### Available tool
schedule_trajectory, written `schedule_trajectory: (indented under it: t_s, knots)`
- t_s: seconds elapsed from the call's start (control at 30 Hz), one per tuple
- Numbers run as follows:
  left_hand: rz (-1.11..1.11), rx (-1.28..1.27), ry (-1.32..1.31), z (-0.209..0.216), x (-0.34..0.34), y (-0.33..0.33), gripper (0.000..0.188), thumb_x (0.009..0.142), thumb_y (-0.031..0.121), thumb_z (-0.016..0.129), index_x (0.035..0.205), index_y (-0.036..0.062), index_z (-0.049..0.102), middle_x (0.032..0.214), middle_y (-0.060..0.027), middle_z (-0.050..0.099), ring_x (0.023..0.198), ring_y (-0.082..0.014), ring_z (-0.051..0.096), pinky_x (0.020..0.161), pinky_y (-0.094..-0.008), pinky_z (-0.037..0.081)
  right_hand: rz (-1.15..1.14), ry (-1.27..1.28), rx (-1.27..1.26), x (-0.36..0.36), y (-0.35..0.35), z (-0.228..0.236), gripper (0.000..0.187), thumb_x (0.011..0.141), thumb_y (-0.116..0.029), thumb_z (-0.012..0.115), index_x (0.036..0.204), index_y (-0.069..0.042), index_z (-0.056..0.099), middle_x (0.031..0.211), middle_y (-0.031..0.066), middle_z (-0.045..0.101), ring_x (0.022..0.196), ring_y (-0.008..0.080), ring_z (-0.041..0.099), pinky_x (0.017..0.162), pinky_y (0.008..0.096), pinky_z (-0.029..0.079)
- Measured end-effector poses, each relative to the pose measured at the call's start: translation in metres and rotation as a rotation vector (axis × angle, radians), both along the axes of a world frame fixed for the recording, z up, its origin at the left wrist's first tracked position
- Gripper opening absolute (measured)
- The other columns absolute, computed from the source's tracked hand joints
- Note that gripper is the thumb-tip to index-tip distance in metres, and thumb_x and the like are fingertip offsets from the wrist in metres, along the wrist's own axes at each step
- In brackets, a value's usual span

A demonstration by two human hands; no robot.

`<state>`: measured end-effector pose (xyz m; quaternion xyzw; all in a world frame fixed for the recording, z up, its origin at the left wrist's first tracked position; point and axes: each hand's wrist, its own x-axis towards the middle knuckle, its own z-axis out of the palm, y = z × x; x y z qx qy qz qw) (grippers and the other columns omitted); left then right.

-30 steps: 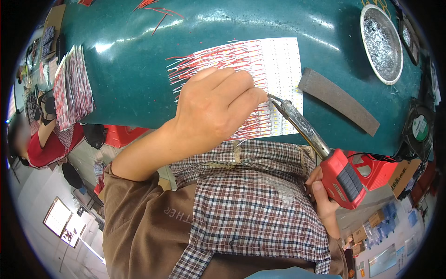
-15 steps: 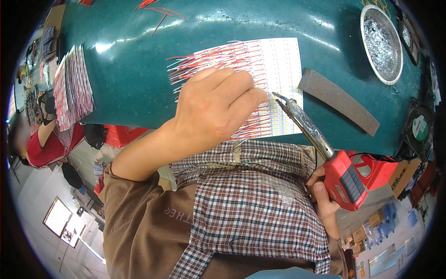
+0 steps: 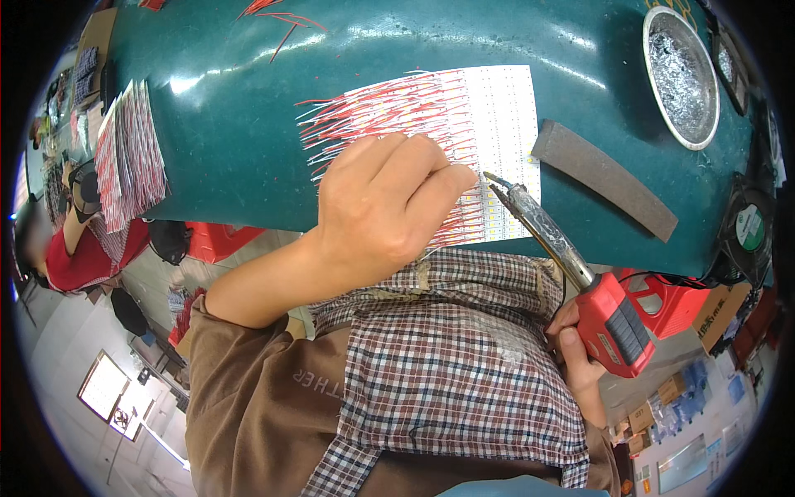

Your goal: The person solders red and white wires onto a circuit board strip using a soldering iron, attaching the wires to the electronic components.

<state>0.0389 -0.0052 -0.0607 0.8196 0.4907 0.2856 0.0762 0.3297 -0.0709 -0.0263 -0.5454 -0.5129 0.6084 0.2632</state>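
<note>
A white sheet of LED circuit boards (image 3: 501, 108) lies on the green table, with rows of red and white wires (image 3: 364, 116) running off its left part. Over the sheet, my left hand (image 3: 385, 199) is closed in a pinch, its fingertips low at the board. What they pinch is too small or hidden to name. My right hand (image 3: 575, 352) grips the red handle of a soldering iron (image 3: 555, 236), seen partly behind that handle. The iron's tip and a thin feed tube beside it point at the board, just right of my left fingertips.
A curved grey-brown block (image 3: 604, 178) lies right of the sheet. Beyond it stands a round metal bowl (image 3: 681, 79) of silvery scraps. A small fan (image 3: 745, 228) sits at the right edge. Loose red wires (image 3: 286, 25) lie at the back; a wired bundle (image 3: 131, 157) hangs at left near another person.
My left hand has shifted slightly toward me, uncovering more wires. The iron's tip has moved a little left, closer to my left fingertips.
</note>
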Motion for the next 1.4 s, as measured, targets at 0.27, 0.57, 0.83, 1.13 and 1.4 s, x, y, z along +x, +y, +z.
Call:
schedule_trajectory:
  t_s: [0.27, 0.57, 0.83, 1.13, 1.4]
  knots:
    - [0.015, 0.012, 0.001, -0.003, 0.000, -0.003, 0.025, 0.065, 0.002, 0.075, 0.088, 0.0044, 0.068, 0.072, -0.0044, 0.054, 0.063, -0.0195, 0.054, 0.052, -0.0308, 0.039, -0.041, 0.024, -0.109, -0.005, 0.002, 0.006, 0.025, 0.085, -0.020, 0.063, 0.091, 0.001, 0.051, 0.076, 0.0116, 0.055, 0.067, 0.0160, 0.051, 0.059, 0.0259, 0.041]
    - [0.030, 0.004, 0.048, 0.000, 0.002, -0.004, 0.026, 0.064, 0.002, 0.073, 0.089, 0.0049, 0.068, 0.073, -0.0041, 0.054, 0.062, -0.0190, 0.053, 0.052, -0.0306, 0.038, -0.044, 0.009, -0.122, -0.008, 0.004, 0.006, 0.022, 0.085, -0.019, 0.063, 0.086, -0.001, 0.051, 0.073, 0.0112, 0.054, 0.066, 0.0160, 0.049, 0.059, 0.0258, 0.040]
    - [0.024, 0.010, 0.062, 0.000, 0.003, -0.005, 0.028, 0.062, 0.002, 0.073, 0.090, 0.0049, 0.067, 0.072, -0.0036, 0.054, 0.061, -0.0185, 0.053, 0.051, -0.0307, 0.038, -0.067, -0.035, -0.132, -0.007, 0.004, 0.009, 0.025, 0.085, -0.022, 0.063, 0.081, -0.002, 0.050, 0.071, 0.0111, 0.055, 0.050, 0.0090, 0.043, 0.048, 0.0218, 0.036]
    - [0.025, -0.019, 0.053, 0.004, 0.003, -0.004, 0.028, 0.062, 0.000, 0.072, 0.090, 0.0058, 0.068, 0.074, -0.0043, 0.054, 0.062, -0.0190, 0.053, 0.051, -0.0310, 0.038, -0.100, -0.042, -0.106, -0.009, 0.003, 0.008, 0.025, 0.084, -0.023, 0.063, 0.082, -0.001, 0.051, 0.072, 0.0108, 0.056, 0.046, 0.0074, 0.039, 0.045, 0.0208, 0.034]
    - [0.034, -0.098, -0.035, 0.017, 0.004, -0.003, 0.028, 0.063, -0.001, 0.072, 0.090, 0.0052, 0.067, 0.076, -0.0049, 0.055, 0.064, -0.0200, 0.054, 0.054, -0.0310, 0.040, -0.165, 0.023, -0.074, -0.007, 0.002, 0.008, 0.028, 0.083, -0.023, 0.064, 0.091, 0.001, 0.053, 0.073, 0.0096, 0.056, 0.045, 0.0069, 0.040, 0.045, 0.0192, 0.034]
